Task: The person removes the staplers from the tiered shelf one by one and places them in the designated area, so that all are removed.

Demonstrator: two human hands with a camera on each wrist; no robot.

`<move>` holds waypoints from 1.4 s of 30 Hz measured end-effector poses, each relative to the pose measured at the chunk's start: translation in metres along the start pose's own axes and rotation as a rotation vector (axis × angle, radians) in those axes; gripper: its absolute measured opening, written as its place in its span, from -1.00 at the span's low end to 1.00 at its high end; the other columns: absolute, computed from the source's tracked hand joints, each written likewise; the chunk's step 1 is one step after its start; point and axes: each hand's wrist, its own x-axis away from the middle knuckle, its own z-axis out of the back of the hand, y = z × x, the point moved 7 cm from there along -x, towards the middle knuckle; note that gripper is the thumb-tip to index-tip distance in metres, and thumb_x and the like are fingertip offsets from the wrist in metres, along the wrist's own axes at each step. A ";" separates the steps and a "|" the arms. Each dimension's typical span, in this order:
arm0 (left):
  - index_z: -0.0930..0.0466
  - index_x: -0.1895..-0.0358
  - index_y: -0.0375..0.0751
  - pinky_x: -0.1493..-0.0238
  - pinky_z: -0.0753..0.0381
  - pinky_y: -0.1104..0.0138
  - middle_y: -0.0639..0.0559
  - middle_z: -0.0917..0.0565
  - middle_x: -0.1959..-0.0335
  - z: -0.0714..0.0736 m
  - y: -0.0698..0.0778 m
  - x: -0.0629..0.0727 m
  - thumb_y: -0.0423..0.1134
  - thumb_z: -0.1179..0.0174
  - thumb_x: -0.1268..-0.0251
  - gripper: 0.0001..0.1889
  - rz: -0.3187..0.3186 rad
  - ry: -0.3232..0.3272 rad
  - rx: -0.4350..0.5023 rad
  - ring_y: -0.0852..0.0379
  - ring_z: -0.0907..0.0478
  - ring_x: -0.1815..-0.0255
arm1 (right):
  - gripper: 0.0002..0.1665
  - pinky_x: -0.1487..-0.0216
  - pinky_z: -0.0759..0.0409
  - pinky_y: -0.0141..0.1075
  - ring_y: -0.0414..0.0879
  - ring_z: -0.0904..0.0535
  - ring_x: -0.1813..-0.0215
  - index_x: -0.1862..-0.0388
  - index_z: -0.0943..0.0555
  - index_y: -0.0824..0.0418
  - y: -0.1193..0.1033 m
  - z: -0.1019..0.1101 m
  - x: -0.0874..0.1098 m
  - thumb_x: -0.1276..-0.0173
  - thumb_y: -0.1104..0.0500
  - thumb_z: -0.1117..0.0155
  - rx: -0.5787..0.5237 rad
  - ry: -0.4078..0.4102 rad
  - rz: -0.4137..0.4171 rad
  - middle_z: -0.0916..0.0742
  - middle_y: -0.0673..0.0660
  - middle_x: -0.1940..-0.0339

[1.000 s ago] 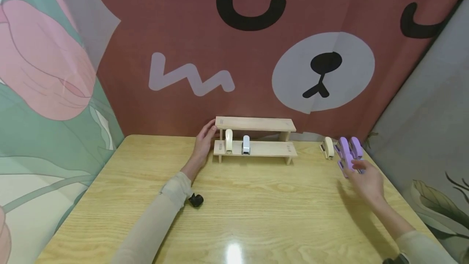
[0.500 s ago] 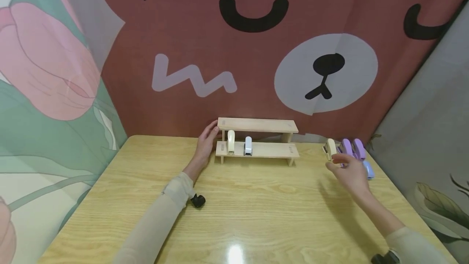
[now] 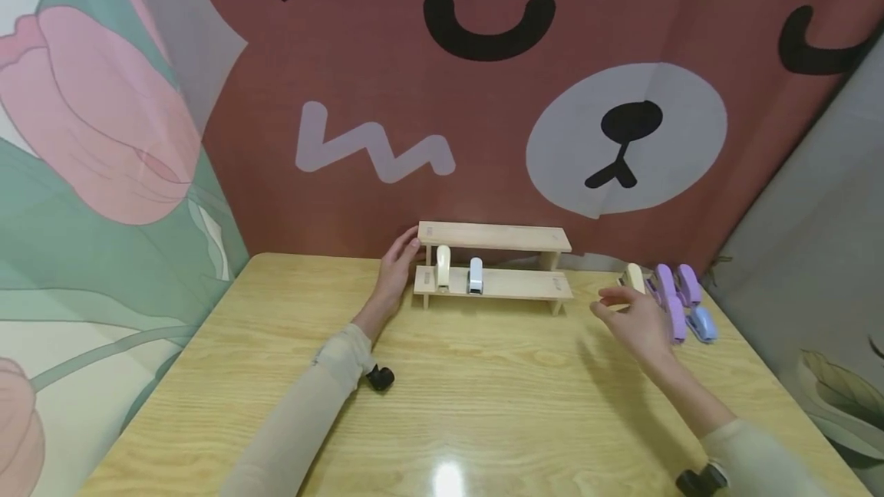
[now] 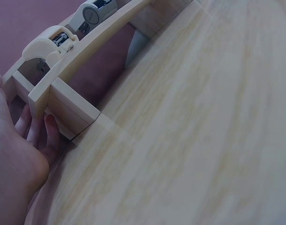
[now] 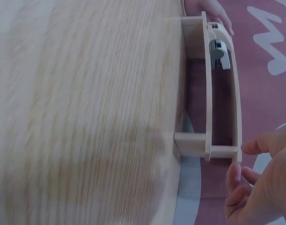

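Note:
My left hand (image 3: 394,273) holds the left end of a two-tier wooden shelf (image 3: 493,236), its fingertips against the side, as the left wrist view also shows. On the lower tier stand a cream stapler (image 3: 443,267) and a white stapler (image 3: 475,276). To the right of the shelf, my right hand (image 3: 638,324) is raised above the table with its thumb and fingers apart and nothing between them. Just behind it are another cream stapler (image 3: 631,278), partly hidden, three purple staplers (image 3: 674,319) and a blue stapler (image 3: 703,325).
The wooden table (image 3: 483,382) reaches back to a curtain (image 3: 331,205) with a bear print, close behind the shelf. A grey curtain (image 3: 808,213) runs along the table's right edge, near the loose staplers.
My right hand has moved left from the front purple stapler, which stays among the others. My left hand remains at the shelf's end. The head view has shifted slightly.

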 end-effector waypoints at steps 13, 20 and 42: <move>-0.50 -0.42 0.25 -0.12 -0.51 -0.06 0.02 -0.60 -0.23 -0.001 0.002 0.001 0.23 -0.19 -0.44 -0.45 0.002 0.017 -0.013 -0.11 -0.55 -0.23 | -0.66 0.37 -0.56 -0.32 -0.10 -0.66 0.33 -0.04 -0.69 0.38 -0.022 -0.039 -0.008 -0.37 0.20 -0.41 -0.132 -0.029 -0.022 -0.77 0.21 0.21; -0.48 -0.44 0.21 -0.09 -0.53 -0.01 0.01 -0.58 -0.26 0.000 0.001 0.001 0.22 -0.18 -0.45 -0.44 -0.013 0.002 -0.014 -0.15 -0.54 -0.23 | -0.66 0.36 -0.58 -0.35 -0.10 -0.68 0.28 -0.02 -0.70 0.38 -0.041 -0.059 -0.010 -0.37 0.19 -0.42 -0.201 -0.039 -0.026 -0.76 0.21 0.23; -0.48 -0.43 0.24 -0.13 -0.50 -0.07 0.03 -0.59 -0.26 -0.001 0.000 0.000 0.21 -0.18 -0.46 -0.46 -0.022 -0.001 -0.011 -0.10 -0.56 -0.20 | -0.55 0.26 -0.60 -0.27 0.02 -0.69 0.21 -0.01 -0.71 0.36 -0.083 -0.126 -0.017 -0.26 0.10 -0.56 -0.247 -0.091 0.003 -0.75 0.13 0.27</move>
